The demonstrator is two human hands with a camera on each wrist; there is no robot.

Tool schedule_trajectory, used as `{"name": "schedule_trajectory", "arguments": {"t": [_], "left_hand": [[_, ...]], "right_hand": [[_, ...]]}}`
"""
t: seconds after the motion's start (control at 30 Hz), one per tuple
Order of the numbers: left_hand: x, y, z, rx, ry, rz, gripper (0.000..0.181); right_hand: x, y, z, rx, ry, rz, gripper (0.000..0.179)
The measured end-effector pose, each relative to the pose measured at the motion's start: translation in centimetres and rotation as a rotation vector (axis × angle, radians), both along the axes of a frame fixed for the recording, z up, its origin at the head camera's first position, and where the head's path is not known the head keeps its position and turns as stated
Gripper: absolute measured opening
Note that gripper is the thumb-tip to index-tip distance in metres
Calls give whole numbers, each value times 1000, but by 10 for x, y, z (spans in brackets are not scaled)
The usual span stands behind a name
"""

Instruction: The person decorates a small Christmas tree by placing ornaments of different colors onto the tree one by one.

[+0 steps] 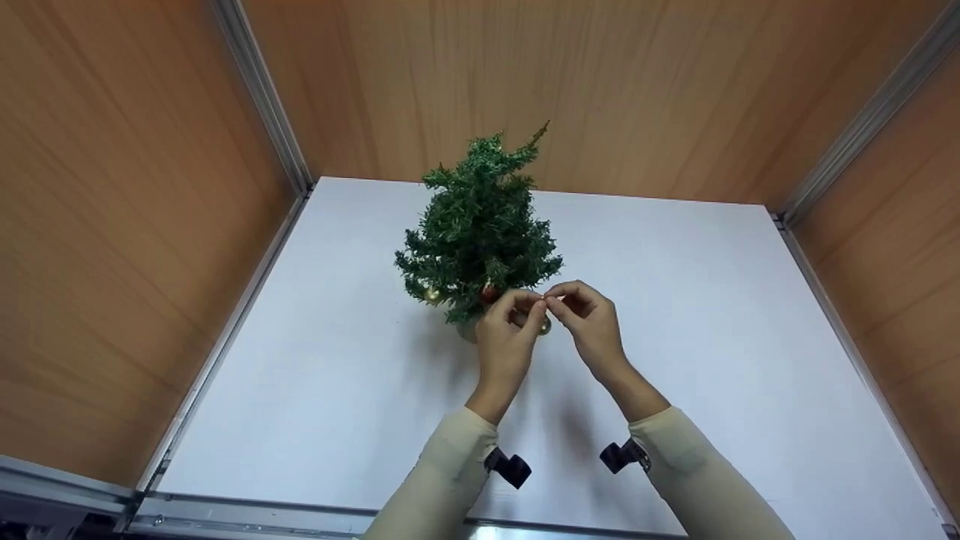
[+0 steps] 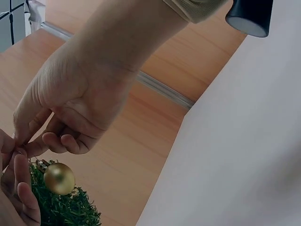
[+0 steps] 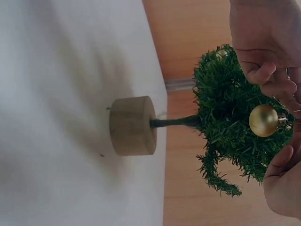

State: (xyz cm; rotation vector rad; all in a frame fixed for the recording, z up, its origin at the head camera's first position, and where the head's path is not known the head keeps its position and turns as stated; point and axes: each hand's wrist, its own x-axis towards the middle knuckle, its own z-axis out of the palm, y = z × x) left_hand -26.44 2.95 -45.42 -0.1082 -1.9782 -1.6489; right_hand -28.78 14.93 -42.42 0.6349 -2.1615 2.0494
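Observation:
A small artificial Christmas tree (image 1: pixel 480 225) on a round wooden base (image 3: pixel 131 126) stands in front of me. Just in front of its lower right branches, my left hand (image 1: pixel 508 337) and right hand (image 1: pixel 592 330) meet, thumb and fingertips pinched together. Below the fingertips hangs a gold bauble (image 3: pixel 263 120) with a small metal cap; its hanging loop appears to be between both hands' fingers, too fine to make out clearly. On the tree hang a red bauble (image 1: pixel 489 292) and another gold bauble (image 1: pixel 432 295), near the lower front.
Under the tree lies a white tabletop (image 1: pixel 315 390). Wooden panels (image 1: pixel 600 90) rise at the back and both sides, joined by metal rails (image 1: pixel 262 90). Each wrist carries a black camera (image 1: pixel 510 468).

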Motion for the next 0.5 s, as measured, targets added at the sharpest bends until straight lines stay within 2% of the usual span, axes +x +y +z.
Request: {"name": "schedule_trajectory", "arguments": {"t": [0.3,0.5], "left_hand": [[-2,7,12,110,-43,-23,8],[-4,9,18,66,-50,40,7]], "right_hand": [[-6,1,10,51,49,-36,17],[-11,-1,15,55,71,-44,16]]}}
